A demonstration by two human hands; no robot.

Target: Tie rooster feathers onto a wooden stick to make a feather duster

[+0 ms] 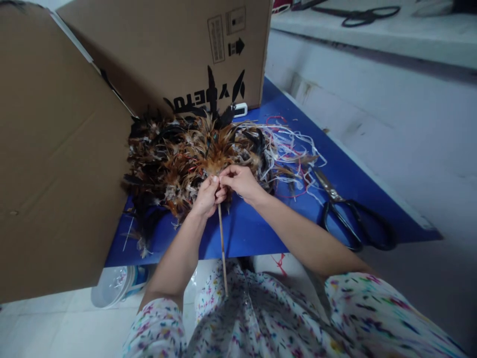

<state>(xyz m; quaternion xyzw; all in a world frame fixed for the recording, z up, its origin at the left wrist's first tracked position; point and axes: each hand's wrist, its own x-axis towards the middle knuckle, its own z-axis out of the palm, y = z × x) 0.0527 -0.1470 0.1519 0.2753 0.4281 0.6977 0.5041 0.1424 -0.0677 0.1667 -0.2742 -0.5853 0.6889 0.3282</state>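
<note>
My left hand (207,195) is closed round the upper part of a thin wooden stick (222,248), whose lower end points down toward my lap. A tuft of brown and black feathers (215,144) rises just above my hands, apparently at the stick's top; my fingers hide the join. My right hand (240,180) pinches right beside the left thumb, its fingertips meeting there. Whatever lies in that pinch is too small to make out. Behind and around both hands spreads a big pile of brown and black feathers (160,169) on the blue tabletop (253,233).
Large cardboard boxes (55,149) wall off the left and back. Tangled white and red plastic strands (294,149) lie right of the feathers. Big black-handled scissors (346,214) rest at the right edge. More scissors (361,16) lie on a ledge. A bucket (115,286) stands below.
</note>
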